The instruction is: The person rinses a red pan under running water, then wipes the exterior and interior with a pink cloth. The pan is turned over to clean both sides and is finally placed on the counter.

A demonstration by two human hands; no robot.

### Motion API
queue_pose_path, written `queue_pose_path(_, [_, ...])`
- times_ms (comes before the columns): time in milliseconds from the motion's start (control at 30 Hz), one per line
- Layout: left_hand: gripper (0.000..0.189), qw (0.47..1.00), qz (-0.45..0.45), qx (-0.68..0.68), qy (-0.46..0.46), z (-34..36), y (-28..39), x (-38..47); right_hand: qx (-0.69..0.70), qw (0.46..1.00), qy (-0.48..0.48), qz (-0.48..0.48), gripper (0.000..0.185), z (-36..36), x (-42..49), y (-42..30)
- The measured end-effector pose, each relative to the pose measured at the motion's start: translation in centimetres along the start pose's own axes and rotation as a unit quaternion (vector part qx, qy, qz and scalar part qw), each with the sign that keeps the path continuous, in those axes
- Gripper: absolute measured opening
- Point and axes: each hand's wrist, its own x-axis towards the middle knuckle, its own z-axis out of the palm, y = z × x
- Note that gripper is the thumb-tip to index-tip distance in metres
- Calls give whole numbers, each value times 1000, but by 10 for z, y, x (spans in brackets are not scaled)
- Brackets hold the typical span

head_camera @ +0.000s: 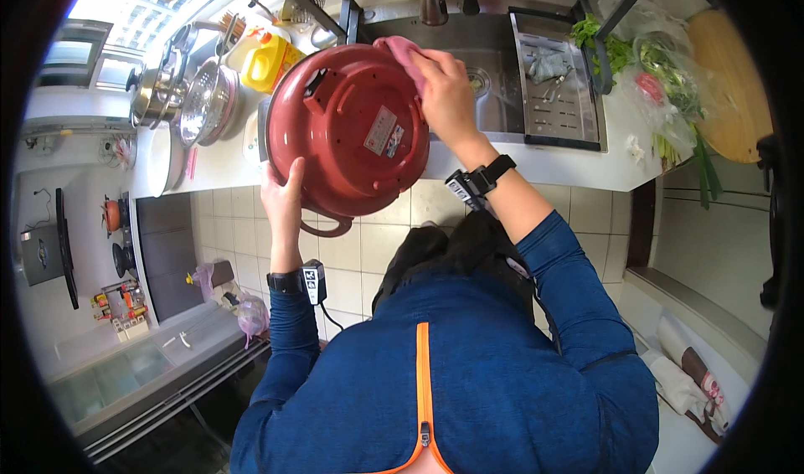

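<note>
A red plastic basin-like vessel [352, 128] with a loop handle is tilted up, its underside with two labels facing me. My left hand [282, 191] grips its left rim, thumb over the edge. My right hand [446, 97] is closed on a pink cloth [405, 56] and presses it against the vessel's upper right rim. Behind the vessel and my right hand lies the steel sink [496, 53], partly hidden, with its drain showing to the right of that hand. Whether the vessel rests on the counter edge is not visible.
A faucet [433, 0] rises behind the sink. At its right stands a drain tray [556, 91] with a rag. Bagged greens [666, 78] and a round wooden board [728, 84] are further right. A yellow jug [267, 62], a steel colander [204, 103] and pots [154, 94] stand left.
</note>
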Motion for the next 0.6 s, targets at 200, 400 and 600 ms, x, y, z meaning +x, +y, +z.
queue_pose_path(200, [46,995,-86,47,1,1,12,4,0,998,-53,31,40,19,-45,-7])
queue_pose_path(400, [45,998,-62,17,8,3,11,8,106,965,-180,161,33,-24,-67,-34])
queue_pose_path(600, [44,993,-111,28,-19,-1,8,18,204,969,-137,-41,30,-14,-49,-104])
